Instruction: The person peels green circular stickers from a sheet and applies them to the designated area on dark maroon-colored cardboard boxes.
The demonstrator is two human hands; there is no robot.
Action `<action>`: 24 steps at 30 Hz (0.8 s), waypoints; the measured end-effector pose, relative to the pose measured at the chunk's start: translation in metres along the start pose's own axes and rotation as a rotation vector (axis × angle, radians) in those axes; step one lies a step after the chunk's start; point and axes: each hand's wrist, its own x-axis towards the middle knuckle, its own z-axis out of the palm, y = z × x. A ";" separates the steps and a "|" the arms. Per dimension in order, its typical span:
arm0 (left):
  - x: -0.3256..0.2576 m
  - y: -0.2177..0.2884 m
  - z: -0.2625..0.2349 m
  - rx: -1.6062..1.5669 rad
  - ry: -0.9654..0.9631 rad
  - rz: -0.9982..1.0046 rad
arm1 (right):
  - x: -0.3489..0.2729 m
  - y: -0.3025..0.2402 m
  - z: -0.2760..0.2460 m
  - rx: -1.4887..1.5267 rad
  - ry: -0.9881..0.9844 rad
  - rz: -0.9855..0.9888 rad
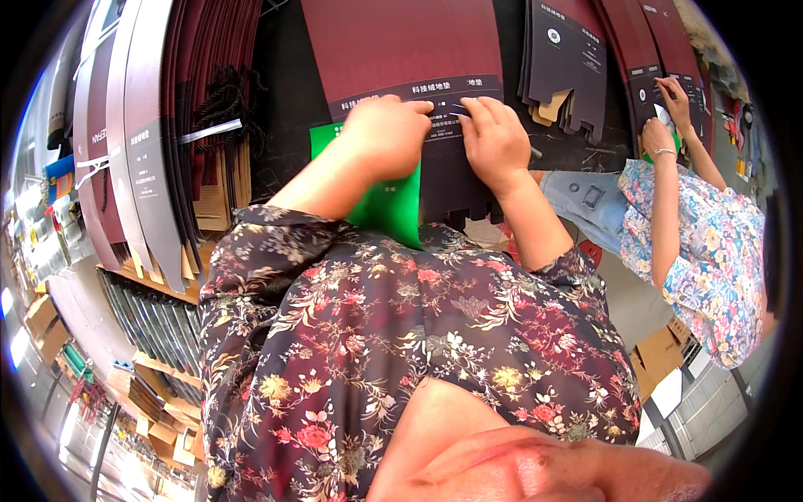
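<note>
A flat maroon and black cardboard sheet [393,50] lies in front of me on a dark work surface. My left hand [386,134] rests on its black printed band, fingers curled and pinching at something small on it. My right hand [493,138] presses on the same band beside it, fingertips close to the left hand's. What sits between the fingertips is too small to tell. A green sheet [389,205] lies under my left forearm, partly hidden by it.
Stacks of similar maroon and grey sheets [142,134] stand at the left, more black ones [569,58] at the upper right. A co-worker in a floral shirt [711,243] works at the right, both hands [669,117] on another sheet. Cardboard boxes [661,351] sit below.
</note>
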 end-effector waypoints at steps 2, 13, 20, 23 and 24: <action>-0.010 -0.021 -0.009 -0.392 0.031 -0.118 | -0.004 -0.003 -0.008 0.152 -0.129 0.246; -0.053 -0.067 0.004 -0.883 0.200 -0.288 | 0.021 -0.005 -0.041 1.289 -0.354 0.742; -0.098 -0.060 -0.051 -0.808 0.437 -0.217 | 0.070 -0.031 -0.152 0.356 -0.250 0.307; -0.106 -0.055 -0.058 -0.748 0.464 -0.240 | 0.073 -0.054 -0.121 -0.131 -0.380 0.185; -0.108 -0.055 -0.060 -0.745 0.451 -0.225 | 0.074 -0.062 -0.110 -0.178 -0.512 0.214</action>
